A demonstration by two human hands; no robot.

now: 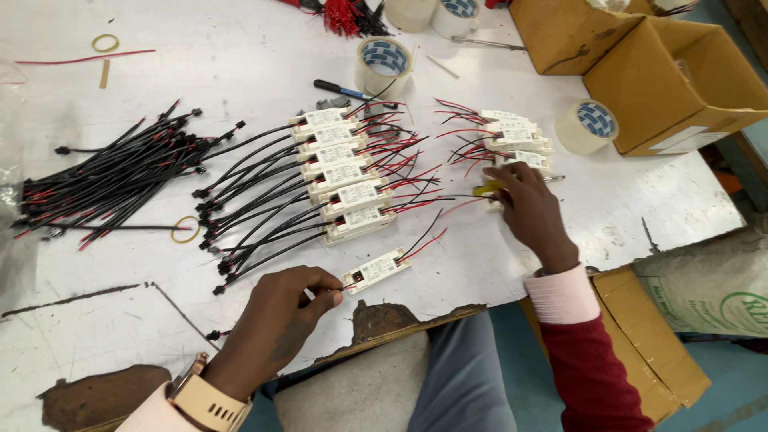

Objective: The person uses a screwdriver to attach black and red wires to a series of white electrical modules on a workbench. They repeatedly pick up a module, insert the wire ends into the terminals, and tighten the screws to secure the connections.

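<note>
White plastic sits at our left fingertips: a small rectangular driver module (376, 270) with a label on top lies flat on the table (240, 64), alone, near the worn front edge. Our left hand (280, 320) has thumb and forefinger pressed together on something thin at the module's near end, most likely its wire; the wire itself is too small to make out. From the module's far end a red and a black lead (424, 238) trail away from the pinch.

Just beyond that module lies a fanned stack of matching modules (346, 180), each with thick black cables (248, 216) running off to our left and thin red and black leads to the right. Further left of the pinch rests a loose bundle of black and red connector cables (112, 180), with a yellow rubber band (186, 230) beside it.

Our right hand (528, 204) lies well apart to the right, fingers curled down over a yellow piece (486, 190) at the foot of a smaller pile of modules (516, 136); we cannot tell whether it grips anything.

Farther out stand rolls of tape (382, 66), a blue-capped pen (340, 88), another tape roll (588, 126) and open cardboard boxes (672, 80).
</note>
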